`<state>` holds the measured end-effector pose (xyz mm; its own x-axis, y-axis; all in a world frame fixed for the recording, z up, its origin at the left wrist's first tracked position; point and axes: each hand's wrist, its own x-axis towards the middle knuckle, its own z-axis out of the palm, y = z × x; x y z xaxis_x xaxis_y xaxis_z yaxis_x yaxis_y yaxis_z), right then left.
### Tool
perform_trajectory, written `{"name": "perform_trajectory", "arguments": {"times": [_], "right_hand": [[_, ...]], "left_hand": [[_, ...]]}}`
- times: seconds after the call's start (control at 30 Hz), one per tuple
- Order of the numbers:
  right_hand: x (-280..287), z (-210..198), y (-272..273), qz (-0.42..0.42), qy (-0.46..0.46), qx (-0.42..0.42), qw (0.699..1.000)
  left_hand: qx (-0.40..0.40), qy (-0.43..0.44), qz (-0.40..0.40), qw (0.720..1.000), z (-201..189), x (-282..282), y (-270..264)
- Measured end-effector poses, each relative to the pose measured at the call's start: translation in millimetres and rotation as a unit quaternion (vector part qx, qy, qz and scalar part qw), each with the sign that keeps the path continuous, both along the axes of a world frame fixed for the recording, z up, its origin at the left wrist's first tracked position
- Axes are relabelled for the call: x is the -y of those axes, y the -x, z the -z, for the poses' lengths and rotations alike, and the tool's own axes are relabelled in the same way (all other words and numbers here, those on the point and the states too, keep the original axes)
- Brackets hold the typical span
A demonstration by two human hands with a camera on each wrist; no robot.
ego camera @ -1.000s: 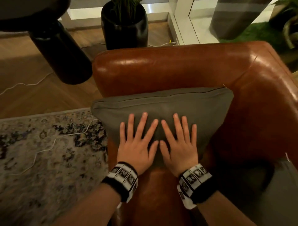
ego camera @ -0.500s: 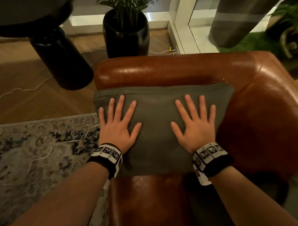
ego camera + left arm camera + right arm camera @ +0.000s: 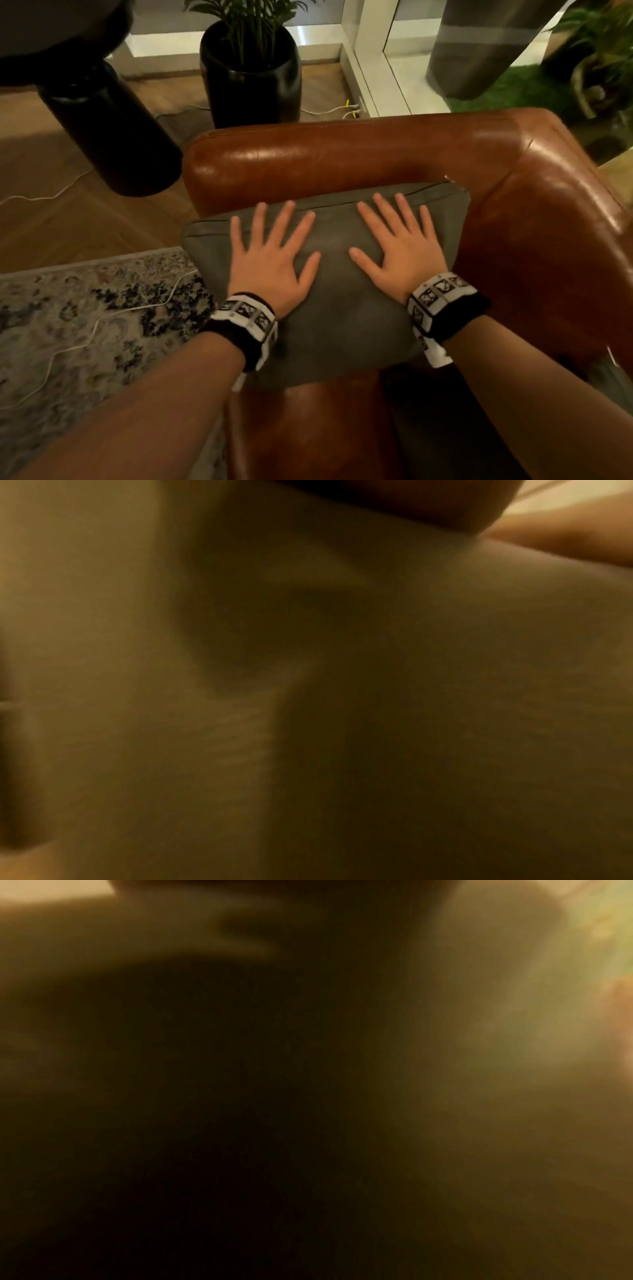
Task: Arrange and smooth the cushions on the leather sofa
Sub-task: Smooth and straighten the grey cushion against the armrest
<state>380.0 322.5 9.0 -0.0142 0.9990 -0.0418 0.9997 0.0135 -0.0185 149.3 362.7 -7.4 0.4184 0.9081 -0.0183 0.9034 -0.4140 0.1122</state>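
Your left hand (image 3: 270, 260) and right hand (image 3: 399, 255), fingers splayed flat and holding nothing, have drawn back toward the middle of the grey-green fabric cushion (image 3: 329, 284) propped against the brown leather sofa's (image 3: 342, 157) armrest, so smoothing looks nearly finished.

Grey cushion (image 3: 337, 308) leans vs leather sofa (image 3: 342, 161) armrest, in the corner. Left hand (image 3: 270, 260) & right hand (image 3: 399, 253) lie flat on it, fingers spread, pointing 12 o'clock, thumbs inward, apart. Patterned wristbands on both. Black planter (image 3: 250, 85) at 12, dark table pedestal (image 3: 109, 137) at 10, rug (image 3: 85, 308) w/ white cable (image 3: 102, 318) at 9.
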Motion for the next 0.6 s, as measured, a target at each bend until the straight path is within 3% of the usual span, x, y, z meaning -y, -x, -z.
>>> {"name": "perform_trajectory", "arguments": {"times": [0.13,0.23,0.3,0.4,0.5,0.57,0.6], "right_hand": [[-1.4,0.6,-24.9,0.020,0.021,0.010,1.000],[-2.0,-3.3,-29.5,0.047,0.018,0.018,0.999],[0.2,-7.7,-30.4,0.064,0.020,0.024,0.997],[10.3,-14.6,-2.1,0.079,-0.023,0.019,0.996],[25.5,-6.4,47.4,-0.063,-0.032,0.000,0.998],[27.2,0.7,43.7,-0.089,-0.011,0.017,0.996],[25.8,2.7,27.5,-0.059,-0.014,0.015,0.998]], "left_hand": [[-0.012,0.014,-0.069,0.997,-0.9,-15.0,42.4],[-0.010,0.078,-0.191,0.978,-4.2,-21.7,68.4],[-0.015,0.072,-0.207,0.976,-8.4,-20.4,78.4],[0.026,-0.026,-0.086,0.996,-24.3,-2.9,56.9],[0.018,-0.023,0.095,0.995,-19.2,24.7,17.0],[-0.022,0.004,0.112,0.994,-6.8,23.8,12.0],[-0.028,0.006,0.096,0.995,-1.0,17.6,13.4]]}}
